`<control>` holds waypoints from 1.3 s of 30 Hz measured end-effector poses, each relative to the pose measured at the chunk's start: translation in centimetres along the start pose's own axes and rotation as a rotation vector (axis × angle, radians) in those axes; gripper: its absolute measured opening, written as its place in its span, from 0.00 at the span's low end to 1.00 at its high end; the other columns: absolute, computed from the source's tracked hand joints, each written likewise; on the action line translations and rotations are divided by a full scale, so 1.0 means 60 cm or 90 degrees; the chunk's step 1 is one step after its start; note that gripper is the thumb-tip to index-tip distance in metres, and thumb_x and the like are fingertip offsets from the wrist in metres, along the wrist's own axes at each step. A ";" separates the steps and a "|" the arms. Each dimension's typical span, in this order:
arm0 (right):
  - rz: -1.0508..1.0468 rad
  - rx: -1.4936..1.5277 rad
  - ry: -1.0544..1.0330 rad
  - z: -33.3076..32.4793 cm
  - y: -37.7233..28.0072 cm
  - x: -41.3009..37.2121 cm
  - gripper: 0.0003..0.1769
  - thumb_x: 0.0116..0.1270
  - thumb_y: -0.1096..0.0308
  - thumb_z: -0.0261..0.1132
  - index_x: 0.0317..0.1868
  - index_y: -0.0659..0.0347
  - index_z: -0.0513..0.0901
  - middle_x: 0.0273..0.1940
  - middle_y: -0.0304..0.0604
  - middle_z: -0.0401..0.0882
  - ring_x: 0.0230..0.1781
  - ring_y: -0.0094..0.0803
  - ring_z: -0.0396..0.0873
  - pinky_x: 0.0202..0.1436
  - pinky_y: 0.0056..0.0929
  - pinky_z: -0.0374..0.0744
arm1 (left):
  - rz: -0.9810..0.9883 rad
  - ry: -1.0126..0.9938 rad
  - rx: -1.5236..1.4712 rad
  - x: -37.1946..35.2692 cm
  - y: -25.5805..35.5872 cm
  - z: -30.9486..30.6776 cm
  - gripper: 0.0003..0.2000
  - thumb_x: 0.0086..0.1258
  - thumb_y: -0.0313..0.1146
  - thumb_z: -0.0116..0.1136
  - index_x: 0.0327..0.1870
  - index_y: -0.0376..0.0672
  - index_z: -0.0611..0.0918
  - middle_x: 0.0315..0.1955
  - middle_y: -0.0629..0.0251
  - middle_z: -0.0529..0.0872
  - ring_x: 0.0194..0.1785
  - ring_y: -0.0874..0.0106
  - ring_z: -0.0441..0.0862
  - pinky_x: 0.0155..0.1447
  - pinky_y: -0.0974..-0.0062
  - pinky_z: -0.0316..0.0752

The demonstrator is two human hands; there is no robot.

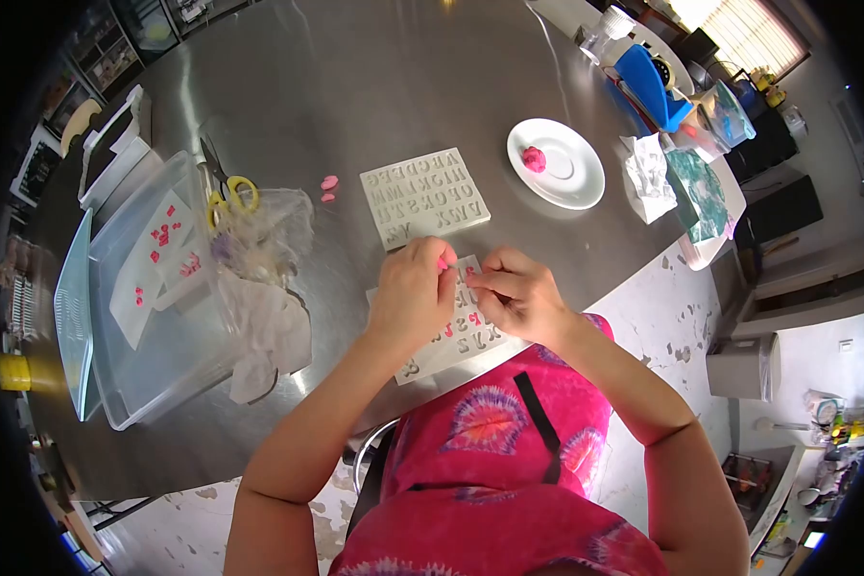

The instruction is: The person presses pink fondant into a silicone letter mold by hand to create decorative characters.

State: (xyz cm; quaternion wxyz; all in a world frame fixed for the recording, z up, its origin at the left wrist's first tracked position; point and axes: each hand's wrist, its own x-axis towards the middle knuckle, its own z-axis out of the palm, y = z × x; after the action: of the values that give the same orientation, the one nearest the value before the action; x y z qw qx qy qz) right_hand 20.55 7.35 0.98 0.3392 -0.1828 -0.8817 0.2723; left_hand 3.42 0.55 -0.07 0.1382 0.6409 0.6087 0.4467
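Over the upper part of a pale letter mould (432, 363), my left hand (415, 293) is closed, with a bit of pink dough (443, 262) between thumb and finger. My right hand (518, 293) is pinched close beside it over the same mould; what its fingertips hold, if anything, is too small to tell. Several cavities of this mould have pink in them. A second letter mould (424, 197) lies just beyond my hands. Two pink pieces (329, 182) rest on the metal table to its left. A larger pink lump (534, 159) sits on a white saucer (576, 170).
Scissors (223, 182) with yellow handles lie by crumpled plastic (269, 226) and a cloth (271, 336). At left, a clear tray (163, 384) holds a paper sheet with small pink pieces. Crumpled tissue (649, 179) and a blue holder (648, 86) stand at right.
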 end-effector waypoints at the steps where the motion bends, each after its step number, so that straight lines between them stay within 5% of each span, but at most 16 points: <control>1: 0.008 0.006 0.003 -0.001 0.000 -0.001 0.11 0.50 0.81 0.66 0.36 0.64 0.87 0.32 0.40 0.75 0.25 0.27 0.74 0.23 0.26 0.71 | 0.000 0.001 0.008 0.000 0.000 0.000 0.09 0.59 0.23 0.60 0.39 0.40 0.74 0.30 0.58 0.79 0.33 0.60 0.80 0.40 0.63 0.72; 11: 0.028 -0.051 0.050 0.007 -0.010 0.000 0.09 0.52 0.80 0.67 0.35 0.65 0.86 0.29 0.41 0.76 0.22 0.30 0.74 0.24 0.27 0.74 | 0.013 0.000 -0.006 0.001 0.003 0.001 0.09 0.60 0.23 0.59 0.38 0.39 0.73 0.30 0.59 0.79 0.33 0.61 0.80 0.41 0.63 0.72; 14: 0.100 -0.019 0.022 -0.006 0.000 0.005 0.11 0.57 0.79 0.66 0.41 0.63 0.86 0.32 0.42 0.77 0.25 0.25 0.75 0.28 0.22 0.73 | 0.015 0.001 0.006 0.002 0.004 -0.001 0.09 0.59 0.23 0.60 0.38 0.39 0.73 0.30 0.59 0.79 0.33 0.61 0.79 0.41 0.63 0.72; 16: 0.309 0.128 0.025 -0.012 0.008 0.011 0.06 0.61 0.78 0.66 0.39 0.67 0.85 0.34 0.40 0.79 0.28 0.19 0.75 0.30 0.20 0.73 | 0.000 -0.006 -0.006 0.002 0.004 -0.002 0.09 0.59 0.23 0.60 0.38 0.39 0.73 0.30 0.59 0.79 0.33 0.61 0.79 0.41 0.63 0.72; 17: 0.310 0.129 0.025 -0.008 0.012 0.012 0.06 0.61 0.78 0.66 0.39 0.67 0.85 0.34 0.40 0.79 0.28 0.19 0.75 0.30 0.20 0.73 | -0.001 -0.006 -0.005 0.001 0.004 -0.002 0.09 0.59 0.23 0.60 0.38 0.39 0.73 0.30 0.59 0.79 0.33 0.61 0.79 0.41 0.63 0.72; 19: 0.423 0.310 0.101 0.002 0.019 0.013 0.03 0.57 0.76 0.70 0.30 0.66 0.84 0.24 0.35 0.78 0.21 0.15 0.70 0.24 0.20 0.70 | -0.010 -0.010 -0.008 0.001 0.004 -0.002 0.08 0.59 0.23 0.60 0.38 0.39 0.74 0.30 0.59 0.79 0.33 0.61 0.79 0.42 0.63 0.72; 22: 0.467 0.306 0.044 -0.005 0.017 0.025 0.06 0.57 0.74 0.71 0.26 0.65 0.82 0.22 0.33 0.77 0.21 0.13 0.68 0.23 0.22 0.68 | -0.014 -0.014 -0.001 0.003 0.006 -0.003 0.08 0.59 0.23 0.60 0.38 0.39 0.74 0.30 0.59 0.79 0.33 0.61 0.79 0.41 0.63 0.72; 26: 0.494 0.184 -0.033 -0.008 0.006 0.029 0.08 0.55 0.76 0.71 0.23 0.66 0.80 0.23 0.36 0.77 0.20 0.17 0.70 0.22 0.23 0.68 | -0.010 -0.014 0.010 0.001 0.005 -0.002 0.08 0.59 0.23 0.60 0.38 0.39 0.74 0.30 0.59 0.79 0.32 0.61 0.79 0.41 0.63 0.72; 28: 0.281 0.049 -0.003 -0.006 -0.007 0.027 0.09 0.53 0.76 0.71 0.22 0.67 0.77 0.24 0.40 0.76 0.20 0.24 0.72 0.22 0.25 0.68 | -0.016 -0.012 0.000 0.002 0.004 -0.002 0.08 0.59 0.23 0.60 0.38 0.39 0.74 0.30 0.59 0.79 0.32 0.61 0.79 0.40 0.63 0.72; 31: 0.254 0.042 -0.022 -0.006 -0.009 0.030 0.10 0.53 0.78 0.70 0.22 0.68 0.76 0.25 0.43 0.75 0.20 0.29 0.73 0.22 0.27 0.69 | -0.007 -0.013 0.009 0.004 0.005 -0.004 0.08 0.59 0.23 0.60 0.37 0.39 0.74 0.30 0.58 0.79 0.32 0.61 0.80 0.39 0.64 0.72; 39: 0.417 0.201 0.025 0.003 0.022 0.019 0.10 0.55 0.77 0.70 0.23 0.67 0.76 0.23 0.39 0.74 0.20 0.22 0.69 0.21 0.25 0.67 | -0.008 -0.010 -0.009 0.001 0.003 0.000 0.08 0.59 0.22 0.60 0.38 0.38 0.74 0.31 0.57 0.79 0.33 0.61 0.80 0.40 0.65 0.73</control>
State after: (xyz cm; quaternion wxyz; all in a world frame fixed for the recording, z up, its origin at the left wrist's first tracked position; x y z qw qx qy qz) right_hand 19.78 8.90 0.66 0.2751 -0.4065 -0.7166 0.4956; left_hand 3.54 0.55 0.08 0.1502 0.6395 0.6084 0.4454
